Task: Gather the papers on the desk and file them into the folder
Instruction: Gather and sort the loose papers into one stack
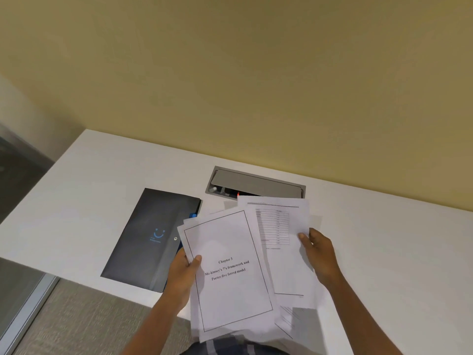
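While both hands grip papers (230, 272) | lower sheets overlapped | folder (148, 239) corner covered

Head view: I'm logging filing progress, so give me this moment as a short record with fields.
papers: loose, uneven fan of sheets held above the desk edge
top sheet: titled "Chapter 3"
left hand: grips the fan's left edge
right hand: grips the right edge
folder: dark, flat on the desk, left of the papers; looks closed
desk: white
cable box: set in the desk near the wall, lid partly open
filing: not yet done
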